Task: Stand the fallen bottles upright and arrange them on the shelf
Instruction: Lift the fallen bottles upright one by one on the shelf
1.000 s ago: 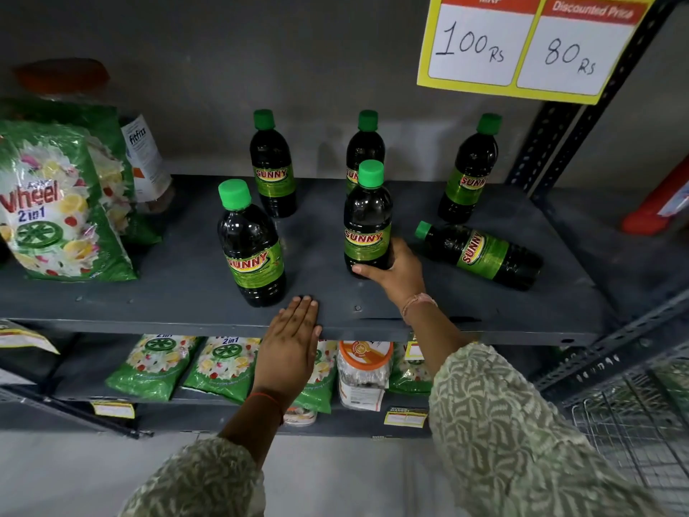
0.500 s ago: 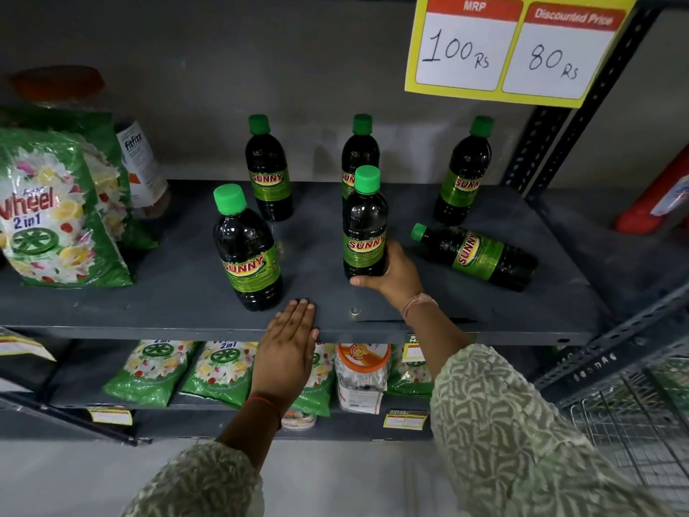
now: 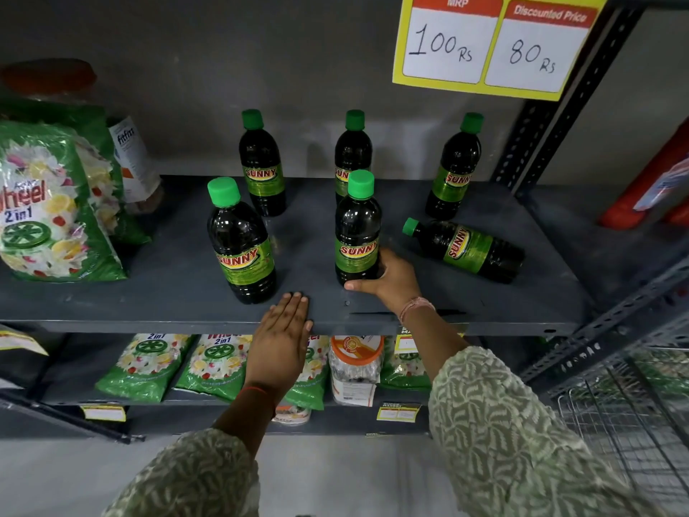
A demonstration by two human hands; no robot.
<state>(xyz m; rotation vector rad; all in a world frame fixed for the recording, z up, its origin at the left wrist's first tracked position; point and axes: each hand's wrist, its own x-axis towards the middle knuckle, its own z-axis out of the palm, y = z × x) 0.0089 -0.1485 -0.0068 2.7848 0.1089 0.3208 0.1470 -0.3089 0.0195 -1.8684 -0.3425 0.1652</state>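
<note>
Right now, right hand (image 3: 391,279) wrapped around the base of an upright front bottle (image 3: 357,233), thumb across the near side, fingers behind. Left hand (image 3: 279,341) flat and spread, palm down, fingertips on the front edge of the grey shelf (image 3: 167,292), holding nothing. Just beyond the left fingertips, another upright bottle (image 3: 240,242). Right of the right hand, a fallen bottle (image 3: 466,250) on its side, cap toward the hand. Farther back, three standing bottles (image 3: 263,164). Far left of both hands, a green detergent bag (image 3: 52,203).
</note>
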